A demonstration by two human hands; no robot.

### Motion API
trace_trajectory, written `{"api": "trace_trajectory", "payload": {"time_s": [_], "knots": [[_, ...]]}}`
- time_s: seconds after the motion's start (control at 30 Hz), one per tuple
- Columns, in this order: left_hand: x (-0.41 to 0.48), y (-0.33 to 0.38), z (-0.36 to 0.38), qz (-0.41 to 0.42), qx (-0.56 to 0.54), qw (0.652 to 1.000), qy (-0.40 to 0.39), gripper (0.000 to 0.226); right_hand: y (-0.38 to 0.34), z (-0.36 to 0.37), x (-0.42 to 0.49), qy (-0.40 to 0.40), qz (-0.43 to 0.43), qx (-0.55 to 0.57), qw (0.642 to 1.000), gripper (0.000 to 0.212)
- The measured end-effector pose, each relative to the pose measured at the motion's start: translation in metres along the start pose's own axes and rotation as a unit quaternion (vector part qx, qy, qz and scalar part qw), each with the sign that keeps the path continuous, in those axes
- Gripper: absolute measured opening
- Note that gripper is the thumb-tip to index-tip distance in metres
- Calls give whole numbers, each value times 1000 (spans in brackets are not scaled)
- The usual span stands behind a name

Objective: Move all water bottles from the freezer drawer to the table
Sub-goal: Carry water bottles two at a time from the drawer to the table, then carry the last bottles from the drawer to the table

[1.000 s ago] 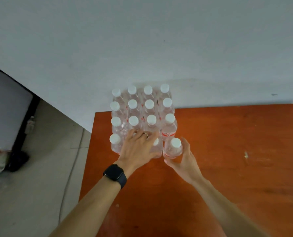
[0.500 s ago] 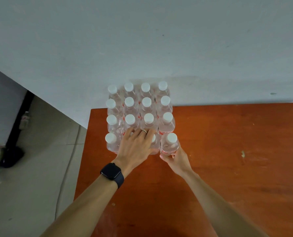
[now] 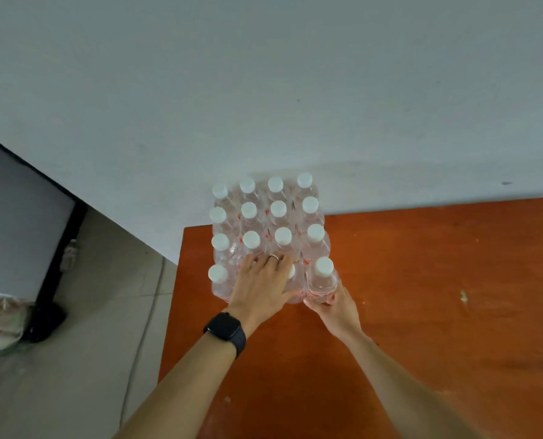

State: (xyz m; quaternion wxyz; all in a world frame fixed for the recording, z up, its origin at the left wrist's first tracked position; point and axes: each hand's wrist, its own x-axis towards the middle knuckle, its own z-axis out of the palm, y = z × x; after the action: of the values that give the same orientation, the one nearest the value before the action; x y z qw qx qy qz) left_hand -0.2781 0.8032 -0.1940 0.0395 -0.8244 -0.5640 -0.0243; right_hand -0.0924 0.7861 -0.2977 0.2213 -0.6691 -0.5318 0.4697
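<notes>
White-capped water bottles (image 3: 279, 209) stand upright in a tight block at the far left corner of the orange surface (image 3: 422, 280), against the wall. Left hand (image 3: 262, 286) lies flat on the front row's middle bottles, fingers spread. Right hand (image 3: 338, 308) grips the front-right bottle (image 3: 323, 275) low on its body.

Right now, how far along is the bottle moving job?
Done: a block of water bottles stands at a corner of the table. In hand: the right hand grips the front right bottle; the left hand rests flat on the front row. Left: unknowable, the freezer drawer is out of view.
</notes>
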Motion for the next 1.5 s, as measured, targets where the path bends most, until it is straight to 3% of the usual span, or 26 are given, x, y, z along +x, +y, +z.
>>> {"api": "trace_trajectory", "payload": {"time_s": [0.23, 0.37, 0.5, 0.67, 0.83, 1.03, 1.23, 1.5], "knots": [[2, 6, -9, -30, -19, 998, -49, 67, -4, -2, 3, -20, -1, 10, 1000, 101], [3, 6, -20, -17, -19, 998, -62, 65, -8, -21, 2, -70, 70, -34, 994, 118], [3, 19, -40, -10, -27, 999, -40, 51, -3, -56, -22, -68, 82, -54, 993, 93], [5, 78, -61, 44, -103, 994, 13, 39, 16, -125, -95, 29, 62, 13, 998, 54], [11, 192, -58, 143, -162, 976, -24, 43, 67, -202, -214, 193, 17, -41, 980, 33], [-18, 386, -58, 284, -199, 933, -94, 45, 148, -274, -378, 364, 110, -152, 912, 35], [-100, 574, -83, 405, -215, 880, -119, 41, 223, -317, -548, 454, 208, -164, 850, 37], [-208, 774, -130, 538, -224, 804, -113, 44, 305, -346, -731, 557, 292, -107, 770, 39]]}}
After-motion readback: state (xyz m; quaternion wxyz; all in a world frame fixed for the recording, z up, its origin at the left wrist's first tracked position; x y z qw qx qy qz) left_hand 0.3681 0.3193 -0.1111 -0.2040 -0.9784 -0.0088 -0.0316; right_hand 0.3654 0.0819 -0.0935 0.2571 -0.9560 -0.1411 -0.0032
